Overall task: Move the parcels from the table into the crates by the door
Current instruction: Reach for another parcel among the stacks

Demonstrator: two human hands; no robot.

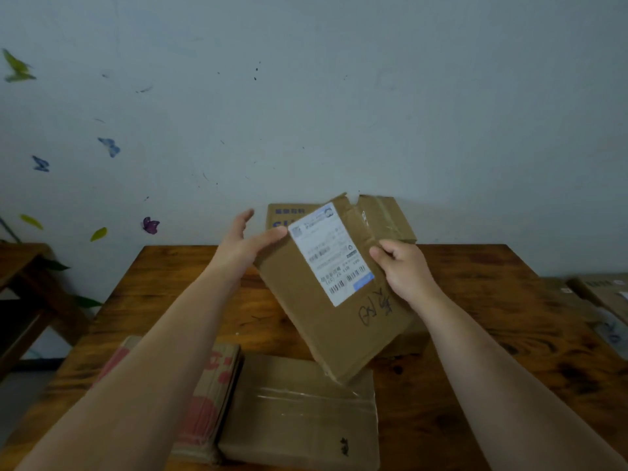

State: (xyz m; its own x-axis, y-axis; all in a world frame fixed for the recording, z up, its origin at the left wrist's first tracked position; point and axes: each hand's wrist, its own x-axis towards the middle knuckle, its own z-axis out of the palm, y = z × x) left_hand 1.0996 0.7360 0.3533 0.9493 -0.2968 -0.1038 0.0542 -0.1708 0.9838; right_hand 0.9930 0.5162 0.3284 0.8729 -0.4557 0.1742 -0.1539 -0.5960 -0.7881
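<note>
My right hand [402, 266] grips the tilted parcel [339, 334] mid-frame; my left hand [241, 248], open, only thumbs its edge. One-sided hold: it may swing and drop.

Print on the label [331, 253] was too blurred to read, blue-lettered box [282, 215] sat mostly hidden behind held parcel [326, 328], red-printed parcel [207, 402] partly hidden by a forearm [146, 362], cartons [605, 290] were cut by right edge.

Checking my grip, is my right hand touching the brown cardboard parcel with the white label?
Touching. Head view: the right hand pinches the cardboard parcel at its edge.
</note>
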